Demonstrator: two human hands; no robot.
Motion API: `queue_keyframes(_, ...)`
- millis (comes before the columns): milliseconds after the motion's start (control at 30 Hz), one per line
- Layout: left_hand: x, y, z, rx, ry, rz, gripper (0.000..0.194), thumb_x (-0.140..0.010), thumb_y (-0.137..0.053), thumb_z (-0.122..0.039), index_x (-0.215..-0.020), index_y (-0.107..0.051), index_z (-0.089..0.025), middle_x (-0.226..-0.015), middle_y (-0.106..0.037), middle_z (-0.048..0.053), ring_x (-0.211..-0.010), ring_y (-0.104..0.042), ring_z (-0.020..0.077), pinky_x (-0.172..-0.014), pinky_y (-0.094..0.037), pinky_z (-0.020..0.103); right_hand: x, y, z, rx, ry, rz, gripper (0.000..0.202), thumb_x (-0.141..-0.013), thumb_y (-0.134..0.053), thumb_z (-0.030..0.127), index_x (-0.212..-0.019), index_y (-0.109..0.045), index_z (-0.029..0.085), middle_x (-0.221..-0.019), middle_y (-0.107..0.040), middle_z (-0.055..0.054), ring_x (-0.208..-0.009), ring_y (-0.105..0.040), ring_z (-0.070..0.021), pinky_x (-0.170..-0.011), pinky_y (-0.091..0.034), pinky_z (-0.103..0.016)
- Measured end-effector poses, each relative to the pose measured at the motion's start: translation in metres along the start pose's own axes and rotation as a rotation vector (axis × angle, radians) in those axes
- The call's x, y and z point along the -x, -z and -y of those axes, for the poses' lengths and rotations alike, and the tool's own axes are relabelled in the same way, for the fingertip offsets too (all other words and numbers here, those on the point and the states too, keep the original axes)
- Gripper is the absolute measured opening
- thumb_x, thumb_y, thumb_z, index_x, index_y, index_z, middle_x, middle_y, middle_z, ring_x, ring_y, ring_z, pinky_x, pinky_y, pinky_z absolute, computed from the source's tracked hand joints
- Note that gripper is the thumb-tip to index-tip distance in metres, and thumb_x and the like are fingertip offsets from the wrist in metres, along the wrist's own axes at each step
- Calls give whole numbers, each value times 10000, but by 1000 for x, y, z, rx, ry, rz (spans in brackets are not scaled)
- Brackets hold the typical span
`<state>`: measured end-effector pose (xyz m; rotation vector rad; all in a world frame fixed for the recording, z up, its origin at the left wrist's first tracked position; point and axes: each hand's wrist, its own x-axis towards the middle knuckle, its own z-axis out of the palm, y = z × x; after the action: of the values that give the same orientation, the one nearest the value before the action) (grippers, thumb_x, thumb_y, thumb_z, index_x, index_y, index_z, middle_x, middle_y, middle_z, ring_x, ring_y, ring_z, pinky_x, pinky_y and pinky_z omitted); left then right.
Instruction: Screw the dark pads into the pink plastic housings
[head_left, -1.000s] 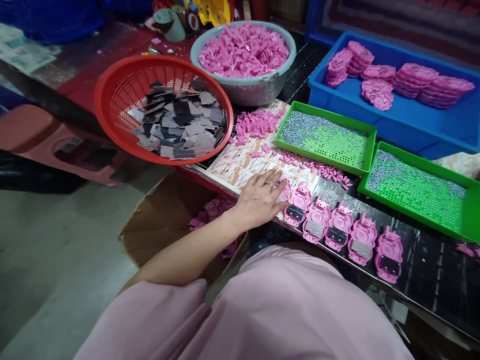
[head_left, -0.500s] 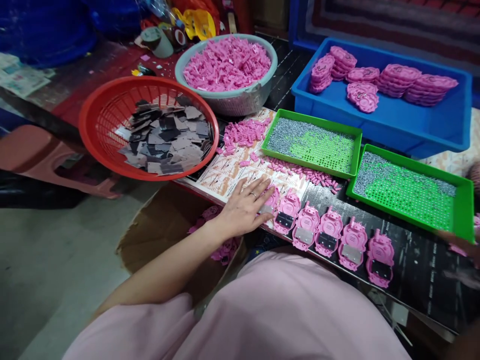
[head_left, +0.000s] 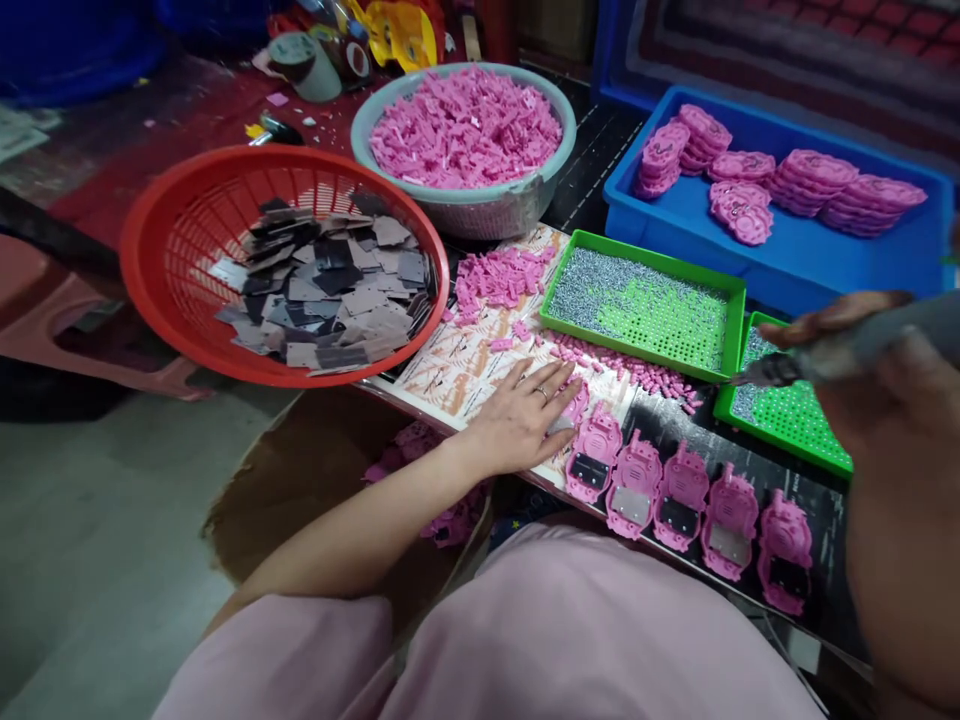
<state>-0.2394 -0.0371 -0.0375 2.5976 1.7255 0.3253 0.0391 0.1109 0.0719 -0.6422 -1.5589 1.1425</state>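
Observation:
My left hand (head_left: 523,420) lies flat with fingers spread over the leftmost pink plastic shell (head_left: 571,402), at the end of a row along the table edge. Beside it stands another pink shell (head_left: 594,455) with a black plate screwed in. Several more continue to the right, with grey or black plates. My right hand (head_left: 892,400) is raised at the right, wrapped round a grey electric screwdriver (head_left: 870,340). Its tip points left, over the near edges of the two green trays. Screws fill parts of the left green tray (head_left: 645,305) and the right green tray (head_left: 795,415).
A red basket (head_left: 142,270) holds grey and black plates. Behind is a grey-green basin (head_left: 480,205) of small pink parts. Stacked pink shells stand in a blue bin (head_left: 825,255). Loose pink pieces (head_left: 502,280) lie on the table. Below is a cardboard box (head_left: 277,490).
My right hand has come up into view from the right edge with the electric screwdriver. My left hand stays on the same shell. The view has shifted slightly.

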Motion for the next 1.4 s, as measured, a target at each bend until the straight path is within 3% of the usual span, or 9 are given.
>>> queue_keyframes(100, -1, 0, -3, -2, 19, -24, 491, -939, -450, -391, -1338, -509, -111, -1445, -473, 160, -1335, -448, 280, -1120, -303, 502, -20, -37, -8, -93, 141, 138, 476, -654, -793, 337, -1100, -630, 304, -701, -701, 18, -560, -639, -156, -524, -572, -307)
queue_keyframes(167, -1, 0, -3, 2, 21, -38, 492, -932, -454, -394, -1334, -517, -116, -1440, -482, 152, -1319, -463, 282, -1115, -310, 499, -34, -54, -17, -186, 200, 39, 448, -631, -749, 307, -1061, -628, 280, -584, -643, 58, -495, -589, -125, -527, -567, -282)
queue_keyframes(267, 0, -1, -3, 15, 21, -48, 489, -931, -456, -396, -1331, -520, -122, -1442, -479, 149, -1316, -463, 276, -1120, -307, 493, -52, -73, -32, -254, 124, -156, 298, -573, -627, 309, -863, -592, 247, -561, -618, 52, -551, -618, -127, -626, -601, -326)
queue_keyframes(333, 2, -1, -3, 26, 26, -64, 484, -930, -460, -399, -1323, -528, -125, -1450, -469, 152, -1325, -452, 278, -1120, -309, 489, -56, -83, -38, -214, 99, -206, 289, -578, -592, 327, -849, -572, 230, -514, -586, 53, -463, -579, -122, -528, -577, -299)
queue_keyframes(467, 2, -1, -3, 50, 36, -112, 476, -918, -471, -410, -1292, -560, -128, -1431, -490, 149, -1322, -451, 294, -1103, -339, 484, -47, -97, -47, -99, 228, -188, 384, -710, -639, 299, -1083, -588, 222, -424, -492, 101, -271, -397, -94, -278, -350, -216)
queue_keyframes(667, 1, -1, -3, 41, 5, -132, 474, -924, -457, -374, -1292, -563, -94, -1371, -549, 155, -1261, -502, 298, -1085, -360, 503, -31, -105, -62, -12, 189, -204, 501, -801, -691, 333, -1272, -520, 329, -437, -462, 117, -303, -426, -103, -339, -381, -244)
queue_keyframes(1033, 1, 0, -3, 53, 2, -134, 455, -921, -468, -371, -1273, -577, -105, -1367, -552, 159, -1266, -506, 297, -1078, -382, 500, -27, -105, -64, 23, 108, -200, 331, -796, -695, 366, -1041, -506, 249, -454, -448, 124, -308, -434, -102, -320, -360, -248)
queue_keyframes(1300, 1, -1, -2, 54, -4, -154, 452, -914, -480, -373, -1271, -572, -113, -1370, -549, 159, -1242, -528, 280, -1057, -393, 478, -28, -104, -64, 71, 152, -208, 374, -780, -688, 406, -1091, -548, 253, -448, -452, 114, -321, -439, -101, -317, -357, -241)
queue_keyframes(1400, 0, -4, -4, 40, 7, -145, 461, -928, -463, -396, -1289, -557, -127, -1377, -545, 153, -1264, -514, 267, -1068, -374, 476, -32, -106, -48, -20, 253, -293, 199, -745, -707, 399, -831, -605, 253, -415, -424, 108, -310, -422, -93, -295, -336, -235)
